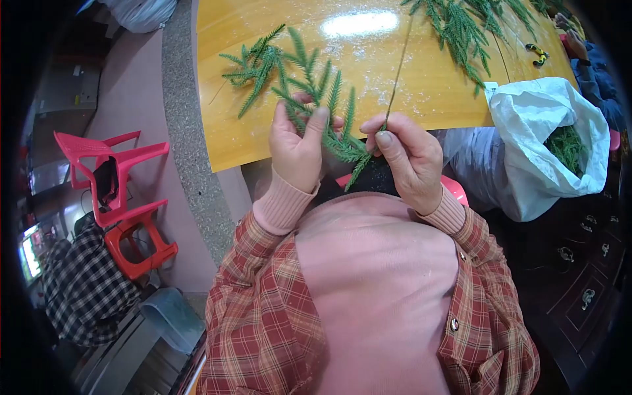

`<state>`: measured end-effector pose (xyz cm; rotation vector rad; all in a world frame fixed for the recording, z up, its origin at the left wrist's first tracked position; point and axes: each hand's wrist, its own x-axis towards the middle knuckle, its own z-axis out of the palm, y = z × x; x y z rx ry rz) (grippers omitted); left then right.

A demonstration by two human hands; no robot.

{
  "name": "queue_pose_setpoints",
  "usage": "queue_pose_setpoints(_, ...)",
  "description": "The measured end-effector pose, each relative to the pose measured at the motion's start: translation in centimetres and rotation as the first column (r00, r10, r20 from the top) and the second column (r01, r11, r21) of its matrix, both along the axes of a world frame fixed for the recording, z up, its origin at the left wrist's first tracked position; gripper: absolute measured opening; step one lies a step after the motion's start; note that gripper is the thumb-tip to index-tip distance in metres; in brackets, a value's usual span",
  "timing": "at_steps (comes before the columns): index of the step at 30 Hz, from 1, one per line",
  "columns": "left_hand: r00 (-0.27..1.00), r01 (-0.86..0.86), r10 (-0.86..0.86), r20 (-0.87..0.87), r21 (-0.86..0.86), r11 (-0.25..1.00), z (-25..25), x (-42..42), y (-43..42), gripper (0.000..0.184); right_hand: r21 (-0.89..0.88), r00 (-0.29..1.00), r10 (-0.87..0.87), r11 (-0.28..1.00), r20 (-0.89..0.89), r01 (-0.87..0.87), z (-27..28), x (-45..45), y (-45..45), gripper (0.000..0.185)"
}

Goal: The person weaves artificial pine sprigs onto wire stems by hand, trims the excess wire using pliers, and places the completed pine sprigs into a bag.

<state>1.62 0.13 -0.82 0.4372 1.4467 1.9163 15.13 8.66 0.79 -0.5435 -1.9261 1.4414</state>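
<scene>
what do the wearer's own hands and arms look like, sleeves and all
The left hand and right hand are both bare, with no gloves. Around each wrist is a pink ribbed cuff. Over the forearms come loose plaid sleeves, red with brownish and pale crossing lines, open enough at the ends to leave the pink cuffs showing.

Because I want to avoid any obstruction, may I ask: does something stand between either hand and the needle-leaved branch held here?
Nothing visible does. The left hand holds the needle-leaved branch directly, and the right hand pinches a thin brown stem beside the branch's lower end. The grip hides whether they are joined.
</scene>
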Motion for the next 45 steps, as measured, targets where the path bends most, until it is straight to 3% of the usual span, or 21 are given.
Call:
queue_pose_setpoints(2,0.995,-0.004,0.004,-0.095,-0.006,1.0,0.2,0.1,0.0,0.016,0.013,1.0,0.01,1.0,0.015,-0.01,0.0,0.0,0.1,0.011)
queue_pose_setpoints(4,0.929,-0.041,-0.008,-0.371,-0.125,0.991,-0.5,-0.3,-0.4,0.012,0.029,0.999,0.04,0.999,0.031,-0.04,-0.1,0.2,0.3,0.012)
queue_pose_setpoints(5,0.867,-0.07,-0.029,-0.498,-0.178,0.982,-0.8,-0.4,-0.5,0.011,-0.021,0.999,0.023,1.0,0.03,-0.023,-0.1,0.2,0.3,0.012)
queue_pose_setpoints(8,0.755,-0.087,-0.065,-0.652,-0.198,0.976,-1.2,0.0,-0.9,0.009,-0.17,0.998,-0.02,0.985,0.066,0.031,0.1,0.1,0.2,0.014)
queue_pose_setpoints(13,0.465,-0.039,0.005,-0.885,-0.014,0.999,-0.8,0.2,-0.5,0.022,-0.318,0.991,-0.057,0.943,0.12,0.093,-0.1,-0.1,0.3,0.015)
queue_pose_setpoints(17,0.209,-0.009,-0.06,-0.976,-0.064,0.998,-0.3,-0.2,-0.8,0.021,0.074,0.981,-0.136,0.989,0.14,0.127,-0.9,-0.3,0.4,0.011)
queue_pose_setpoints(19,0.221,0.015,-0.106,-0.97,-0.105,0.994,0.0,-0.4,-0.9,0.02,0.322,0.979,-0.178,0.937,0.1,0.138,-1.3,-0.4,0.7,0.008)
queue_pose_setpoints(23,0.273,0.081,-0.207,-0.939,-0.191,0.978,0.1,-0.3,-1.0,0.016,0.55,0.966,-0.145,0.835,0.213,0.004,-1.0,0.0,1.2,0.007)
queue_pose_setpoints(26,0.646,0.208,-0.406,-0.646,-0.363,0.908,-0.1,-0.1,-1.7,0.011,0.639,0.951,-0.112,0.762,0.289,-0.104,-1.2,0.4,1.7,0.008)
queue_pose_setpoints(28,0.763,0.311,-0.449,-0.464,-0.346,0.885,-0.7,0.0,-1.8,0.011,0.659,0.93,-0.068,0.724,0.362,-0.204,-1.3,0.6,1.8,0.009)
queue_pose_setpoints(35,0.87,0.486,-0.493,-0.001,-0.171,0.857,-0.1,-0.2,-1.5,0.021,0.74,0.935,-0.081,0.637,0.346,-0.219,-1.2,0.8,1.7,0.011)
queue_pose_setpoints(40,0.877,0.418,-0.443,-0.186,-0.157,0.895,-0.8,0.0,-1.4,0.021,0.755,0.939,-0.093,0.623,0.33,-0.204,-1.3,0.8,1.8,0.009)
queue_pose_setpoints(43,0.876,0.369,-0.4,-0.271,-0.16,0.915,-1.2,0.0,-1.3,0.02,0.77,0.944,-0.229,0.637,0.239,-0.041,-1.4,0.5,1.3,0.012)
queue_pose_setpoints(45,0.888,0.335,-0.368,-0.276,-0.16,0.929,-1.3,0.2,-1.1,0.019,0.874,0.955,-0.268,0.486,0.127,0.02,-1.2,0.6,1.9,0.017)
